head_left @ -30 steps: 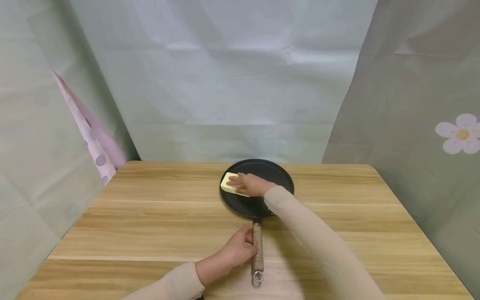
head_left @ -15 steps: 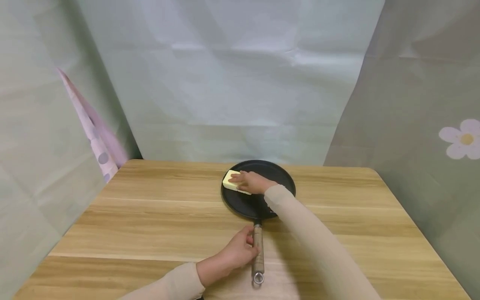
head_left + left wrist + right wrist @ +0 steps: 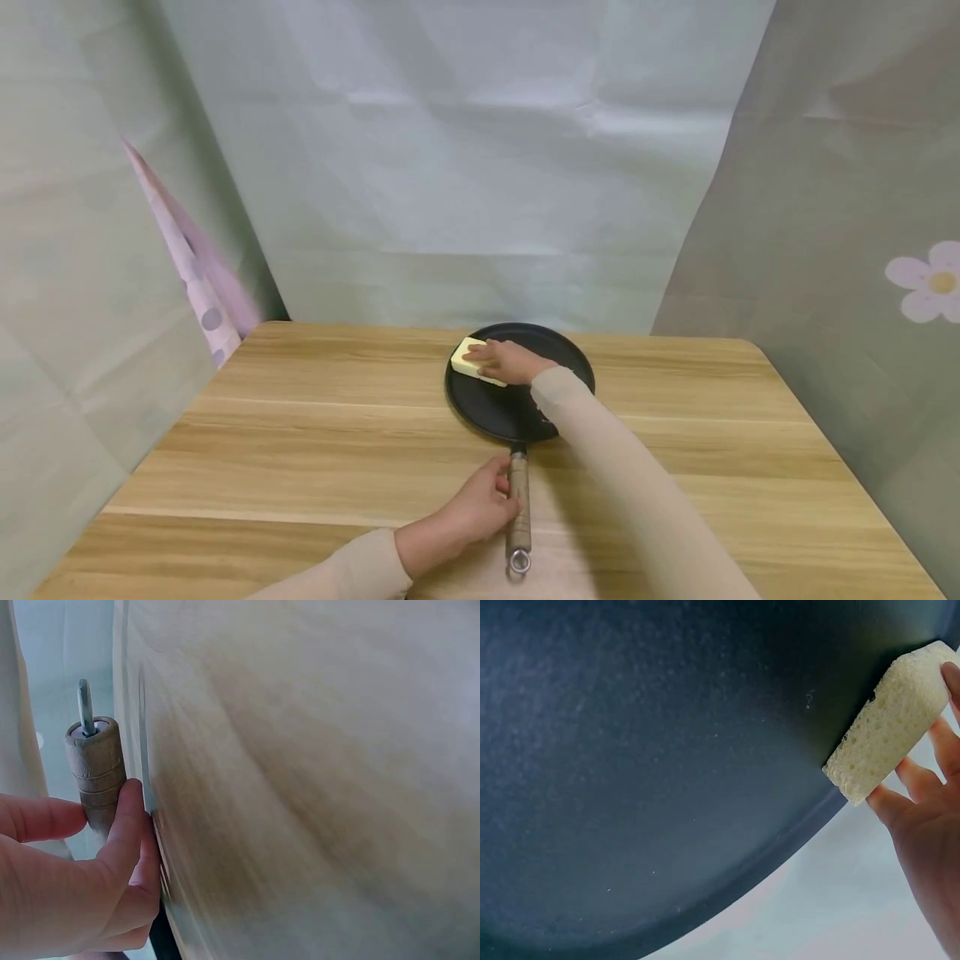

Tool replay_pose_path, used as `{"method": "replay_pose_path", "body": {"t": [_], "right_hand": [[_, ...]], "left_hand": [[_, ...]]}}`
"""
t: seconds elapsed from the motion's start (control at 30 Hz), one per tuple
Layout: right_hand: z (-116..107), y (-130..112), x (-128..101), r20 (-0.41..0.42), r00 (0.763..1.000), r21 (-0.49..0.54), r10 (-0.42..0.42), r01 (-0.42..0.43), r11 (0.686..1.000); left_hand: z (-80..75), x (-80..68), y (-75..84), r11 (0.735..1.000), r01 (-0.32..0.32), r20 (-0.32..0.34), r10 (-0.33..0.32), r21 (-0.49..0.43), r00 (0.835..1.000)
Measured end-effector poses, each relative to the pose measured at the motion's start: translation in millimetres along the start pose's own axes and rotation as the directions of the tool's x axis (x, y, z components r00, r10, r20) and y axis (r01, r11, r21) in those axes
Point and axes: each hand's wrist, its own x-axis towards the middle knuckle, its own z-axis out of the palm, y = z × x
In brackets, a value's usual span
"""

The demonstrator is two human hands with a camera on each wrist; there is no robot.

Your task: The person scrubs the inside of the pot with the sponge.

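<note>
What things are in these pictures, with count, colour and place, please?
Pan: one, black, on the table.
Handle: one, brown, on the pan's near side.
Ring: one, silver, at the handle's end.
Sponge: one, pale yellow, on the pan's left.
Table: one, light brown, under the pan.
Backdrop: count unclear, pale grey-green, behind and beside the table.
Flower print: one, pale pink, far right.
Dotted cloth: one, pinkish, far left.
Sleeves: two, cream, on both arms.
Left hand: one, gripping the handle.
Right hand: one, holding the sponge.
</note>
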Motion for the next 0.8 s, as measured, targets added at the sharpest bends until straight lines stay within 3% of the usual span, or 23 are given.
{"method": "replay_pose_path", "body": {"t": [0.27,0.53,0.8], "right_hand": [[-4.3,6.7,-6.8,0.008,0.988,0.027,0.152,-0.152,0.988],[-9.5,7.2,-8.1,0.001,0.987,0.043,0.163,-0.163,0.986],[-9.7,10.9,-12.4,-0.002,0.974,0.028,0.226,-0.226,0.974]], "left_hand": [[2.5,-3.0,-0.1,1.0,-0.001,0.015,0.001,-0.011,1.0],[2.4,-3.7,3.0,1.0,0.015,0.009,-0.015,-0.018,1.0],[3.5,-3.6,2.3,1.0,0.013,0.005,-0.013,-0.024,1.0]]}}
